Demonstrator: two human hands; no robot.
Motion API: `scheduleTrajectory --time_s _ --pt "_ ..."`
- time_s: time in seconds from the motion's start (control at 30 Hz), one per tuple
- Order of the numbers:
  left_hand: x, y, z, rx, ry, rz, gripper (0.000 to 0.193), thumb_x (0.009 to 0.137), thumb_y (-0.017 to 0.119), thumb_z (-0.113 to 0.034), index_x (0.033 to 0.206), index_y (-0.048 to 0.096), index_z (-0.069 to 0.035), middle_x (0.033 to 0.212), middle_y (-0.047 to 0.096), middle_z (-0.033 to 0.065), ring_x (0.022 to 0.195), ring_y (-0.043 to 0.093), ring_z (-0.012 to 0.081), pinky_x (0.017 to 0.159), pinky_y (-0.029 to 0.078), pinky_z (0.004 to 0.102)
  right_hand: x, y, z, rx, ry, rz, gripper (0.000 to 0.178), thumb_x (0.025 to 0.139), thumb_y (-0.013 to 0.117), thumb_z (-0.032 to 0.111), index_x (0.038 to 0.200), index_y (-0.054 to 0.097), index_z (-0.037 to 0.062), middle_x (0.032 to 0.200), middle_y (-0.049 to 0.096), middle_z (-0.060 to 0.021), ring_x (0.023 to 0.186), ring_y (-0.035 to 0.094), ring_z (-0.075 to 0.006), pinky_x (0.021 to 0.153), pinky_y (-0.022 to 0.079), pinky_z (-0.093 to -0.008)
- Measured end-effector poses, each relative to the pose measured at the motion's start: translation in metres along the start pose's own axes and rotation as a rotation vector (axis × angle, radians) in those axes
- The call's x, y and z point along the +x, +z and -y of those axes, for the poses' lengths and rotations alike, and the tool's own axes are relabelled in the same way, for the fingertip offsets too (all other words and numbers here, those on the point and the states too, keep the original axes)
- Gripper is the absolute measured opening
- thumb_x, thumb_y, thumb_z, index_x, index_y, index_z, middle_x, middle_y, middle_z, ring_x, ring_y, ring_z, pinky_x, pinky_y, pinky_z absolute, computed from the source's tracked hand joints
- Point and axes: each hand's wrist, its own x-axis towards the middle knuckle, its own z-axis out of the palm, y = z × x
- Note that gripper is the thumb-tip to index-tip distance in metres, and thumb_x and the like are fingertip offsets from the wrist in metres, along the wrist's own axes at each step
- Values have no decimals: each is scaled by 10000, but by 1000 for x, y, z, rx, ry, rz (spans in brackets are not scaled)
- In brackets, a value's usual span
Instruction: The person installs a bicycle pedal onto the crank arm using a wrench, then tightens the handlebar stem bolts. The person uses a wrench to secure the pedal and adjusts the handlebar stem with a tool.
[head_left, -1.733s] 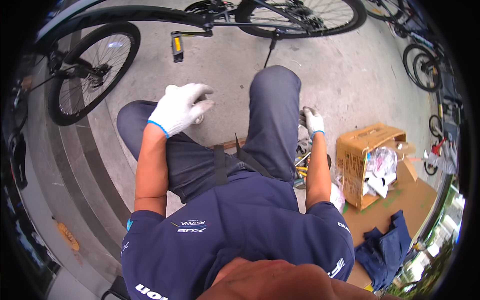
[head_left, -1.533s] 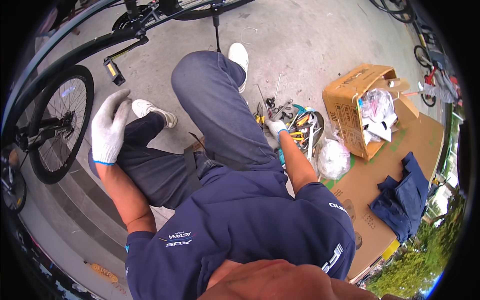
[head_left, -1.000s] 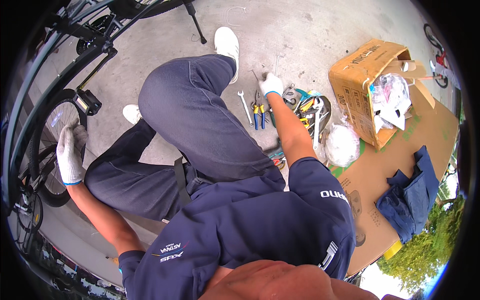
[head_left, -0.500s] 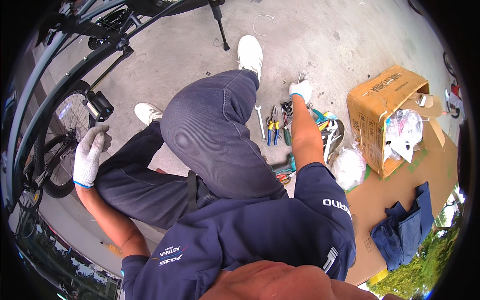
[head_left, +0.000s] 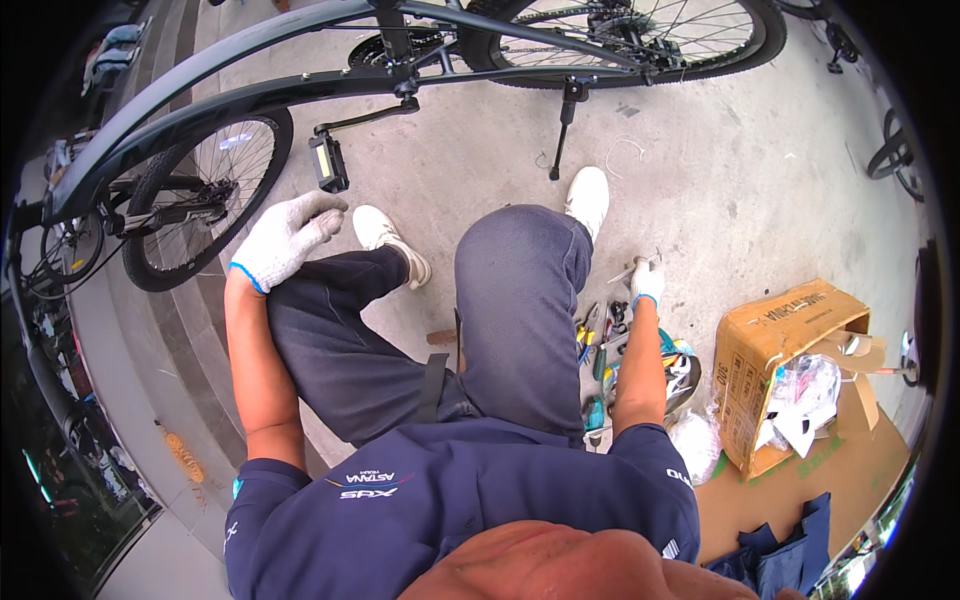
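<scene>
My left hand (head_left: 290, 240), in a white knit glove with a blue cuff, hovers by my left knee, below the black bicycle pedal (head_left: 328, 163). Its fingers are loosely bent, thumb apart, and nothing shows in them. Out to the right, my gloved right hand (head_left: 647, 282) is closed on a thin metal tool (head_left: 621, 275) whose kind is too small to make out. Just below that hand lie hand tools on the ground: pliers (head_left: 586, 335) with yellow-and-blue handles, a green-handled tool (head_left: 599, 364) and a teal power tool (head_left: 595, 412).
A dark bicycle frame (head_left: 250, 97) spans the top, its kickstand (head_left: 564, 135) down. An opened cardboard box (head_left: 740, 385) with plastic wrapping lies at right, beside a clear plastic bag (head_left: 695, 440). Flat cardboard (head_left: 830, 490) with dark blue cloth (head_left: 790, 555) is lower right.
The view has swung left and up, bringing more of the bicycle into sight. My right hand still grips the metal tool, which now shows on both sides of the glove. My left hand stays near my knee.
</scene>
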Motion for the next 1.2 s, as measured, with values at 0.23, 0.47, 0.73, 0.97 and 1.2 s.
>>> scheduleTrajectory --time_s 0.23,0.47,0.73,0.97,1.2 --pt "-3 9 5 54 98 -49 393 1077 673 -299 1296 731 22 1019 770 110 919 706 182 879 565 361 -41 -49 151 442 -332 -53 350 1071 747 298 1100 746 -50 941 743 -98 796 708 -157 730 631 -325" --pt "-11 15 12 72 147 -96 503 1057 646 -487 1266 756 -43 1176 774 238 1140 729 395 993 545 453 -144 -106 363 786 -760 51 306 1151 599 206 1270 691 -60 1158 768 -176 1012 760 -208 893 668 -351" --pt "-4 36 12 198 265 -318 407 1055 649 -418 1210 759 -59 1152 790 192 1108 741 381 975 562 453 -277 -78 469 775 -1011 422 338 1179 464 169 1391 617 -45 842 604 -16 702 592 -121 681 543 -291" --pt "-9 92 -3 97 430 -281 402 1041 661 -402 1264 758 -82 1227 773 172 1183 717 368 1039 545 453 -303 0 450 -203 -1484 255 256 1077 662 270 1250 732 94 975 779 -180 887 757 -382 808 592 -460" --pt "-16 101 -8 -72 378 -423 382 1036 679 -383 1246 773 -78 1226 780 165 1170 729 357 1032 553 438 -291 14 426 -291 -1455 245 244 1073 667 297 1148 722 72 937 762 -195 893 743 -409 796 575 -500"
